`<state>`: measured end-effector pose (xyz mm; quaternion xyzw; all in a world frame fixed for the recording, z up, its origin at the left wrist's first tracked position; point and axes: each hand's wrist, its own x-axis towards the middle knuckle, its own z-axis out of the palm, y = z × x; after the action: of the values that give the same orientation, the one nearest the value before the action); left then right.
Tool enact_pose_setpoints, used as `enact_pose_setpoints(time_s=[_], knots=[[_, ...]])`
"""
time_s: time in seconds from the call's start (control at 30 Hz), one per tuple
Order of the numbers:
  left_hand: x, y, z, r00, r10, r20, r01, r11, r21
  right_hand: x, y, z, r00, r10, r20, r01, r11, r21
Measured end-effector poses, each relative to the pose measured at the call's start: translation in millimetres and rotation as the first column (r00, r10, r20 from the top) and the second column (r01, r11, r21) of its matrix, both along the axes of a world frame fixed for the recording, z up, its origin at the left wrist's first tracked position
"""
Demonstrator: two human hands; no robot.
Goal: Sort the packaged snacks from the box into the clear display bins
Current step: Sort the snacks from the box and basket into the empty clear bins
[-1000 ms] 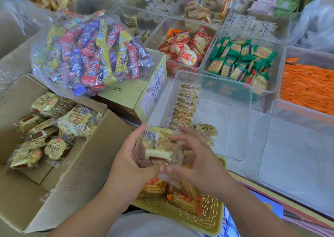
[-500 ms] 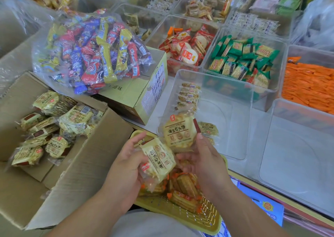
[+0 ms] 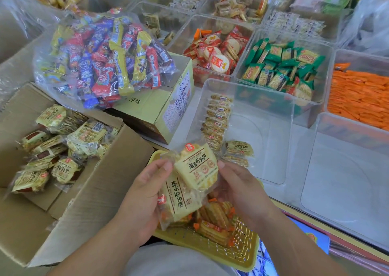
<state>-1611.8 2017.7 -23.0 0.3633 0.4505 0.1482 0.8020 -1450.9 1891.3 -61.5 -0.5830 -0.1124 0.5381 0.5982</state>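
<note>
Shop counter [image 3: 300, 143] crowded with clear bins [image 3: 328, 48]. Two cream biscuit packs in hand, over a yellow basket [image 3: 210, 249]: left hand [image 3: 145, 193] grips the lower pack [image 3: 179, 201], right hand [image 3: 242, 189] pinches the upper pack [image 3: 196, 166], and the packs overlap. Cardboard box [image 3: 101, 183] at left holds roughly a dozen more. Nearest bin [image 3: 291, 132], just ahead, has one row of packs along its left wall. Candy bag [image 3: 105, 60] sits on a small carton [image 3: 151, 109] between box and bins.

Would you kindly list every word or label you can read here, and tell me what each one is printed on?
"海玉石头饼": upper packet, in the right hand.
"海玉石头饼": lower packet, in the left hand.
"原味": top of the yellow carton.
Carton's side print, barcodes, bin wrappers: too blurred or small to read.
</note>
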Motion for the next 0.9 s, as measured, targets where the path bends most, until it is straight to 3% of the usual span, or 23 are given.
enact_pose_setpoints(time_s=[0.13, 0.3, 0.37, 0.43, 0.53, 0.6, 0.67, 0.83, 0.9], knots=[[5, -2, 3, 0.998, -0.060, 0.008, 0.059, 0.994, 0.095, -6, 3, 0, 0.990, -0.022, 0.140, 0.026, 0.999, -0.029], [6, -4, 4, 0.983, -0.015, -0.185, 0.091, 0.907, 0.411, -12, 7, 1, 0.953, -0.150, 0.264, 0.194, 0.969, -0.152], [7, -3, 5, 0.977, -0.036, -0.210, 0.154, 0.803, 0.577, -16, 10, 8, 0.977, -0.125, 0.173, 0.154, 0.975, -0.161], [8, -2, 3, 0.961, -0.079, -0.265, 0.252, 0.649, 0.718, -21, 10, 14, 0.998, -0.060, -0.013, 0.058, 0.993, -0.105], [11, -5, 4, 0.925, -0.154, -0.347, 0.378, 0.470, 0.798, -25, 11, 17, 0.959, 0.016, -0.284, -0.016, 1.000, 0.003], [12, -6, 3, 0.902, -0.184, -0.390, 0.431, 0.403, 0.808, -22, 13, 18, 0.942, 0.019, -0.334, -0.014, 1.000, 0.019], [13, -3, 3, 0.895, -0.197, -0.400, 0.446, 0.418, 0.792, -13, 13, 17, 0.954, -0.016, -0.300, 0.018, 1.000, 0.004], [16, 7, 1, 0.949, -0.117, -0.294, 0.299, 0.632, 0.715, 33, 14, 1, 0.978, -0.092, -0.186, 0.094, 0.996, 0.003], [17, 13, -2, 0.957, -0.056, -0.284, 0.242, 0.696, 0.676, 62, 16, -7, 0.988, -0.133, -0.073, 0.132, 0.991, -0.019]])
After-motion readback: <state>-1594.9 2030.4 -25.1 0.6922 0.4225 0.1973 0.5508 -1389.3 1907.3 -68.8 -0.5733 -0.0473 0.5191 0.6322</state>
